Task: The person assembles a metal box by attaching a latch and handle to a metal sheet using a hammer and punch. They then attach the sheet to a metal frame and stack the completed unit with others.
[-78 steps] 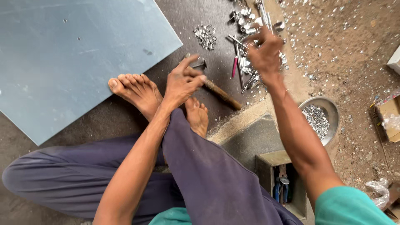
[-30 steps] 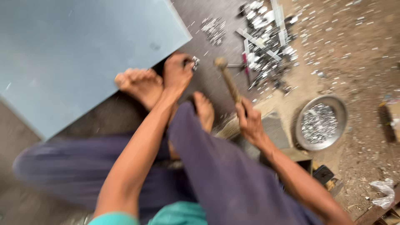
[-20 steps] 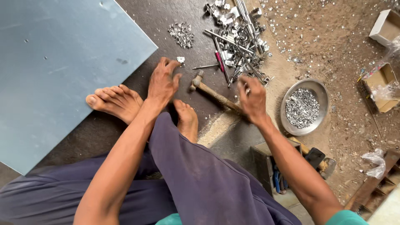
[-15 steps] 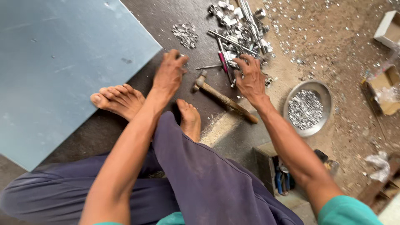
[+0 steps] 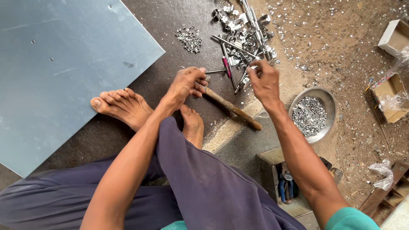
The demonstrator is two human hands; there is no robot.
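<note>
A person sits on a dark floor, seen from above, with bare feet (image 5: 128, 106) tucked close and dark purple trousers (image 5: 204, 187) filling the near part of the view.

The left hand (image 5: 185, 85) rests on the floor near the centre, its fingers curled down over the head end of a wooden-handled hammer (image 5: 232, 108). The fingers hide the metal head, so it is unclear whether they clasp it or pinch some small part against it. The hammer lies flat, its handle running out to the right and nearer, ending by a strip of pale sawdust.

The right hand (image 5: 264, 81) hovers just right of the left, at the near edge of a heap of shiny metal fittings (image 5: 243, 30) that lies farther off. Its fingers are pinched together at the tips; whether a small piece sits between them cannot be told. A pink-handled tool (image 5: 226, 68) lies at the edge of the heap, between the two hands.

A small cluster of tiny silver screws (image 5: 188, 38) sits left of the heap. A large pale blue sheet (image 5: 64, 64) covers the far left of the floor. To the right, a round steel bowl (image 5: 330, 102) holds small silver parts. Near the right forearm stands an open box of tools (image 5: 283, 183). Cardboard boxes (image 5: 390, 89) lie on dusty ground at the far right.
</note>
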